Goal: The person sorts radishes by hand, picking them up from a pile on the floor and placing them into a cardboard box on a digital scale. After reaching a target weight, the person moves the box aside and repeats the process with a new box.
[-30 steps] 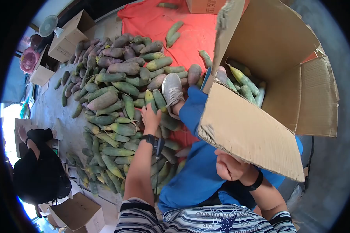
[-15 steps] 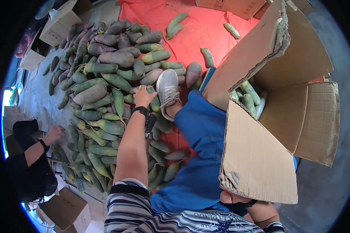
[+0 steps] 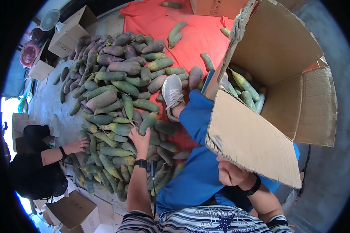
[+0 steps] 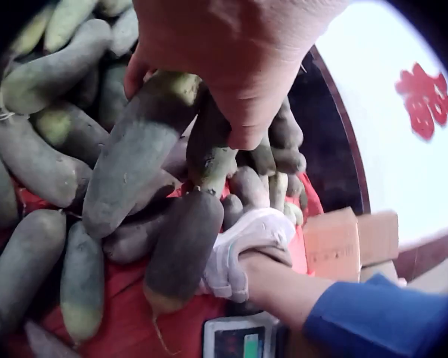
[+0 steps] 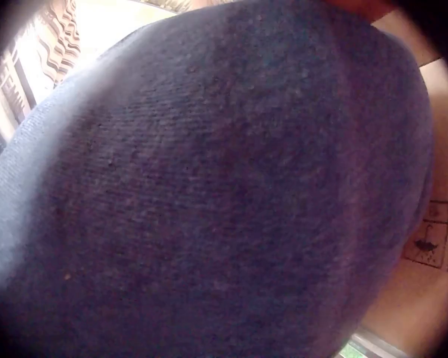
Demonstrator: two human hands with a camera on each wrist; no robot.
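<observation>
My left hand (image 3: 140, 141) grips a green radish (image 3: 147, 123) above the pile, right of its middle. In the left wrist view the hand (image 4: 243, 60) comes from the top, fingers round the end of a long green radish (image 4: 138, 160); other radishes lie beside and below it. My right hand (image 3: 232, 173) has its fingers curled at the lower edge of the flap of a big cardboard box (image 3: 256, 136), which holds several radishes (image 3: 245, 86). Blue cloth (image 5: 209, 179) fills most of the right wrist view and hides the hand's work.
A grey shoe (image 3: 173, 93) stands at the pile's right edge, on the red sheet (image 3: 151, 17). Another person's hand (image 3: 76, 146) touches the pile's left side. Open boxes stand at upper left (image 3: 72, 37) and lower left (image 3: 74, 211). A scale (image 4: 243, 335) lies below the shoe.
My left hand has drawn back from beside the shoe with a green radish in its grip. My right hand and the flap shifted down, then back up. The other person's hand has reached the pile.
</observation>
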